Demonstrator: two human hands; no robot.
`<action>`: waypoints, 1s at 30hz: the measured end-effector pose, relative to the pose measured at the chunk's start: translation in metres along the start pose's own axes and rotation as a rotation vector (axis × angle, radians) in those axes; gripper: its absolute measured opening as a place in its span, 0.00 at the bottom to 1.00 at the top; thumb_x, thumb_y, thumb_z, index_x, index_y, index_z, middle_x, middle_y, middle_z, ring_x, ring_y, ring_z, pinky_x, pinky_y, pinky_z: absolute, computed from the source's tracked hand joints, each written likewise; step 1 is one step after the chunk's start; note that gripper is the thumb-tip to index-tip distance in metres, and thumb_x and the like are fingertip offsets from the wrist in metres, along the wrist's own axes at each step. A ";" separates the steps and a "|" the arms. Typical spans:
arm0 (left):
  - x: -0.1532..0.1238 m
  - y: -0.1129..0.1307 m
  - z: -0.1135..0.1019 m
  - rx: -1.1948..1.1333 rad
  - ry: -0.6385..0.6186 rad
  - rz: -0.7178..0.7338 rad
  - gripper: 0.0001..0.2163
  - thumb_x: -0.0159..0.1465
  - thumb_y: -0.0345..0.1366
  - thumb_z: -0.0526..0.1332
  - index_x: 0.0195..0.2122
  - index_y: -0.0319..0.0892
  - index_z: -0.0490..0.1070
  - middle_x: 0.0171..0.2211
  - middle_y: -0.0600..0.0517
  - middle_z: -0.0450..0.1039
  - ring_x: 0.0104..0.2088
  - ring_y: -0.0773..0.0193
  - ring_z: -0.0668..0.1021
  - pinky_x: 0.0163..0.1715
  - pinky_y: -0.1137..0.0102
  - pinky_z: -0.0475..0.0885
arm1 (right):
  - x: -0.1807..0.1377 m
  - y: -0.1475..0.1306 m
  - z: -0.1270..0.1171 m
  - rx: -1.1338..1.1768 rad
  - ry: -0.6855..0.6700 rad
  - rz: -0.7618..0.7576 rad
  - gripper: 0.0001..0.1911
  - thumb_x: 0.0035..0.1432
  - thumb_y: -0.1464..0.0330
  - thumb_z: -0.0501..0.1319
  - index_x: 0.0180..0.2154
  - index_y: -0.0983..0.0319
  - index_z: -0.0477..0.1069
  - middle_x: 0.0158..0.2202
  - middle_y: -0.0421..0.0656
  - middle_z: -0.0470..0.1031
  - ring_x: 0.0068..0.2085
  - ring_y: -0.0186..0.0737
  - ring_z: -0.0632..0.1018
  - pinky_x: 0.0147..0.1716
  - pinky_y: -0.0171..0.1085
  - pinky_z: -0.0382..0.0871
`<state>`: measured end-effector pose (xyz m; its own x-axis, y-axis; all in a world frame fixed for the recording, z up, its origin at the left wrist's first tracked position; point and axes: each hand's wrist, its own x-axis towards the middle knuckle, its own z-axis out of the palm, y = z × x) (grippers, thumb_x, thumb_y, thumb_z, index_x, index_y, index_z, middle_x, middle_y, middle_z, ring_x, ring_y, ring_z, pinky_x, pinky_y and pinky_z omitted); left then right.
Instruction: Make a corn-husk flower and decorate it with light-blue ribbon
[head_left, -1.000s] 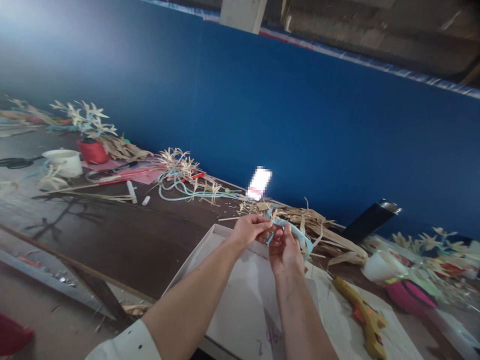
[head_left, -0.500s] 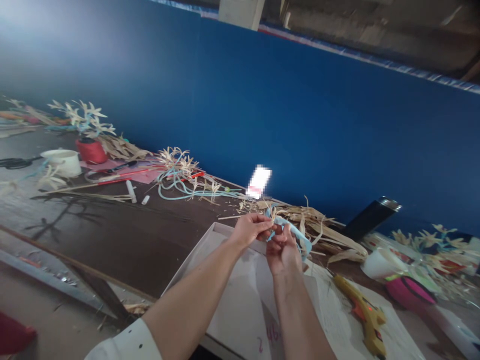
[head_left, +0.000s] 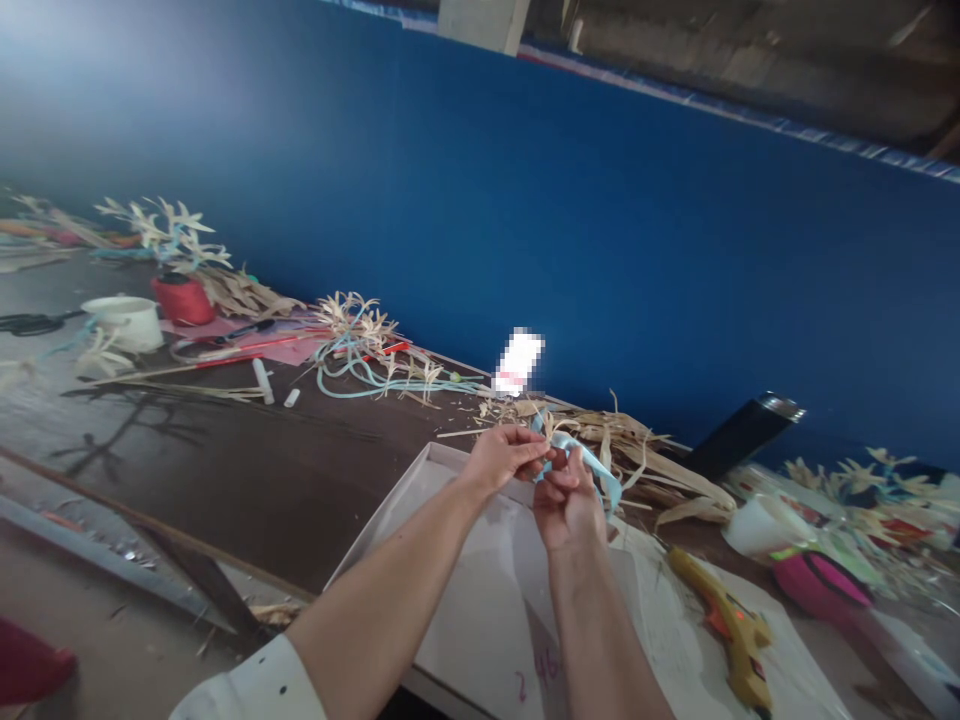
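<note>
My left hand [head_left: 501, 460] pinches the base of a small dried-husk flower [head_left: 551, 424], whose pale petals stick up above the fingertips. Close against it, my right hand [head_left: 571, 505] is closed with curled fingers on a light blue strip [head_left: 596, 467], which loops out to the right behind the hand. Where the two sets of fingertips meet, the join between flower and strip is hidden. Both hands are above the far edge of a shallow white box [head_left: 480, 560].
Dried husks [head_left: 637, 450] lie beyond the hands, and a black flask [head_left: 742, 435] leans at the right. A yellow glue gun [head_left: 724, 620] rests on paper nearby. Leftward are husk flowers on blue stems [head_left: 360, 375], a red thread spool [head_left: 184, 300] and a white bucket [head_left: 127, 325].
Both hands stay nearly in place with the flower and strip. The strip's right end has shifted slightly.
</note>
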<state>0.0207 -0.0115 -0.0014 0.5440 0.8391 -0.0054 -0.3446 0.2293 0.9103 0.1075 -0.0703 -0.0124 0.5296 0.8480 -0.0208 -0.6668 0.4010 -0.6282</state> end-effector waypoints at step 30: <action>0.002 -0.004 -0.004 -0.026 -0.062 -0.006 0.22 0.48 0.38 0.68 0.44 0.36 0.71 0.31 0.47 0.76 0.23 0.74 0.73 0.19 0.80 0.66 | -0.002 -0.001 -0.003 0.079 -0.049 0.066 0.13 0.45 0.68 0.68 0.32 0.63 0.67 0.28 0.34 0.69 0.16 0.15 0.63 0.11 0.17 0.54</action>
<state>0.0203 -0.0085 -0.0063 0.5922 0.8056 0.0151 -0.3605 0.2482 0.8991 0.1089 -0.0731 -0.0138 0.4584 0.8885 -0.0205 -0.7392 0.3684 -0.5637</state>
